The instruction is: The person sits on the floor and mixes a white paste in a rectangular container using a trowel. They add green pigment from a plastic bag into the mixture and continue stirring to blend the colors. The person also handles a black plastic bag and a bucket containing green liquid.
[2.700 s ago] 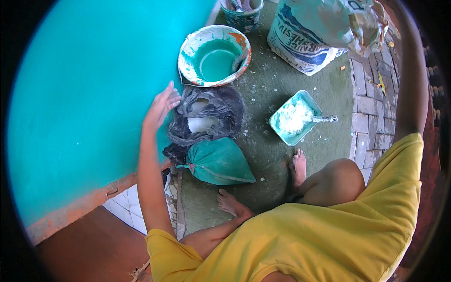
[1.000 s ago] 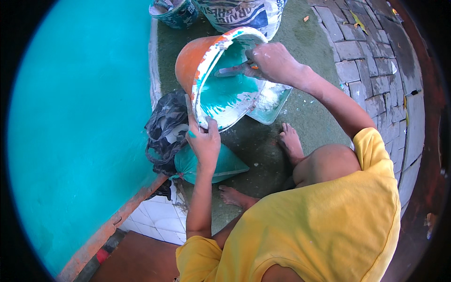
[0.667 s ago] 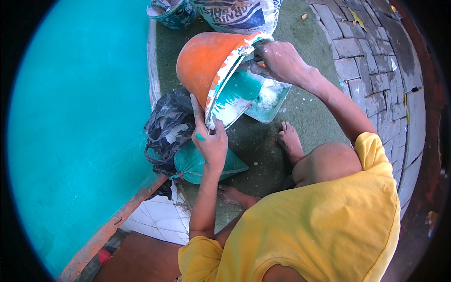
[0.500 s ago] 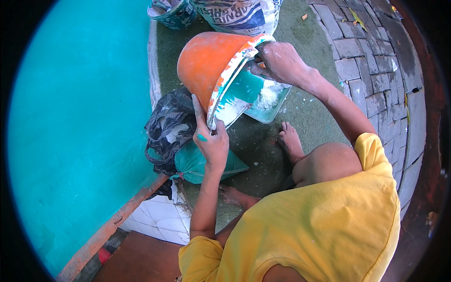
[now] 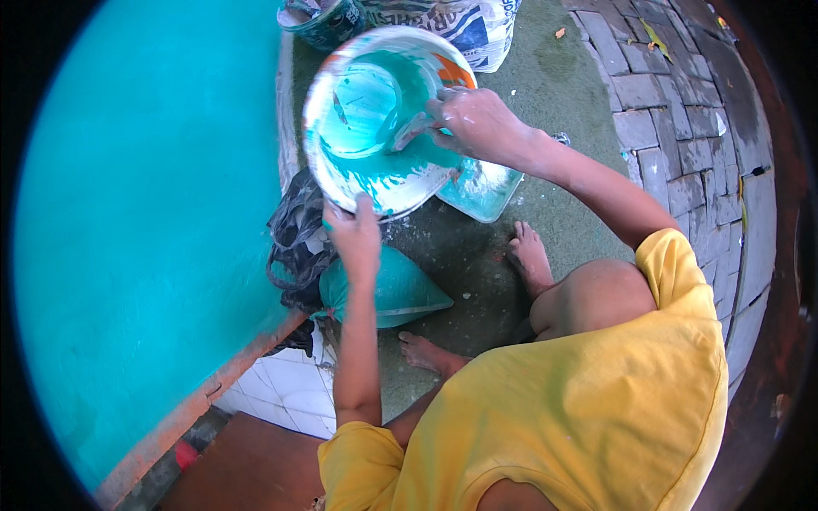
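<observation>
A wide bucket (image 5: 326,175) is tipped so that its white inside, coated with wet turquoise paint, faces me; a patch of orange shows near its right rim. My left hand (image 5: 354,234) grips the lower left rim, thumb on the inner side. My right hand (image 5: 477,123) reaches over the right rim, fingers closed on a pale, paint-smeared strip (image 5: 412,132) against the inner wall; its kind is unclear. Below that hand lies a shallow rectangular tray (image 5: 483,194) streaked turquoise and white, partly hidden by the bucket.
A black plastic bag (image 5: 294,230) and a tied green bag (image 5: 388,289) lie near my left forearm. Behind the bucket stand a printed white sack (image 5: 486,38) and a dark paint pail (image 5: 328,25). A turquoise wall (image 5: 153,213) rises at left; grey paving (image 5: 665,128) runs at right.
The bucket has turned from showing its orange outside to showing its inside, and has shifted left and up. My left hand moved left with the rim; my right hand moved slightly left and down.
</observation>
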The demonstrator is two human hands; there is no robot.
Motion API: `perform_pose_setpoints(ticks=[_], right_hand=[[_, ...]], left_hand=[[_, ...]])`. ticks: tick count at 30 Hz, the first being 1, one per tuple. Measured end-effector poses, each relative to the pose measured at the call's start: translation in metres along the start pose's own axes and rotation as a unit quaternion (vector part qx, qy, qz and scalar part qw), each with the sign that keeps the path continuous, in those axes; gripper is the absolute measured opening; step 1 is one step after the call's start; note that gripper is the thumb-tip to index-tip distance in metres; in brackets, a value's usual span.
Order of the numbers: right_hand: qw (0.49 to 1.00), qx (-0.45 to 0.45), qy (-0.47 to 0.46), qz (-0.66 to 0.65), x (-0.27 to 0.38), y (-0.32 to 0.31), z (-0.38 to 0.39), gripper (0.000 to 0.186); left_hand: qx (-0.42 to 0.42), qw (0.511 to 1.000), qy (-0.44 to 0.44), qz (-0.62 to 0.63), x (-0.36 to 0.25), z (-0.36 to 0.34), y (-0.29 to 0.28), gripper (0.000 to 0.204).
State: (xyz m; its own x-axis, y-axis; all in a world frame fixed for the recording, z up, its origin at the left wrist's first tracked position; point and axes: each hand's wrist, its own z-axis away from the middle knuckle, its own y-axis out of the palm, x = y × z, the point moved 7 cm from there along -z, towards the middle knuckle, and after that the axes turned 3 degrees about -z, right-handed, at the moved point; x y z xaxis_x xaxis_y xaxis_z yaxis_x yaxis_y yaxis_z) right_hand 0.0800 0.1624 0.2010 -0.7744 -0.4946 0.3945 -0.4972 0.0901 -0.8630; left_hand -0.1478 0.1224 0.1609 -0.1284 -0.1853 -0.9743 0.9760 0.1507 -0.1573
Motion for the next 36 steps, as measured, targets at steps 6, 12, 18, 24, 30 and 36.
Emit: perform_pose_setpoints(ticks=[6,12,18,24,30,36], right_hand=[[1.0,-0.011,-0.007,-0.002,0.014,-0.031,-0.023,0.032],[0.989,0.083,0.105,0.059,-0.053,-0.043,0.038,0.037],[0.957,0.21,0.176,0.098,-0.109,0.027,0.144,0.037],[0.968,0.222,0.108,0.047,-0.068,0.016,0.128,0.017],[0.964,0.229,0.117,0.072,-0.039,-0.018,0.119,0.014],[0.966,0.192,0.166,-0.052,-0.039,-0.032,0.115,0.02]], left_hand=[[0.071,0.989,-0.125,0.017,0.007,-0.064,-0.031,0.034],[0.087,0.987,-0.132,-0.028,-0.008,-0.115,-0.098,0.03],[0.125,0.977,-0.173,-0.005,0.036,-0.189,-0.112,0.026],[0.086,0.975,-0.2,0.045,0.072,-0.214,-0.099,0.024],[0.073,0.977,-0.198,0.036,0.081,-0.211,-0.1,0.042],[0.053,0.956,-0.186,-0.223,0.036,-0.171,-0.118,0.082]])
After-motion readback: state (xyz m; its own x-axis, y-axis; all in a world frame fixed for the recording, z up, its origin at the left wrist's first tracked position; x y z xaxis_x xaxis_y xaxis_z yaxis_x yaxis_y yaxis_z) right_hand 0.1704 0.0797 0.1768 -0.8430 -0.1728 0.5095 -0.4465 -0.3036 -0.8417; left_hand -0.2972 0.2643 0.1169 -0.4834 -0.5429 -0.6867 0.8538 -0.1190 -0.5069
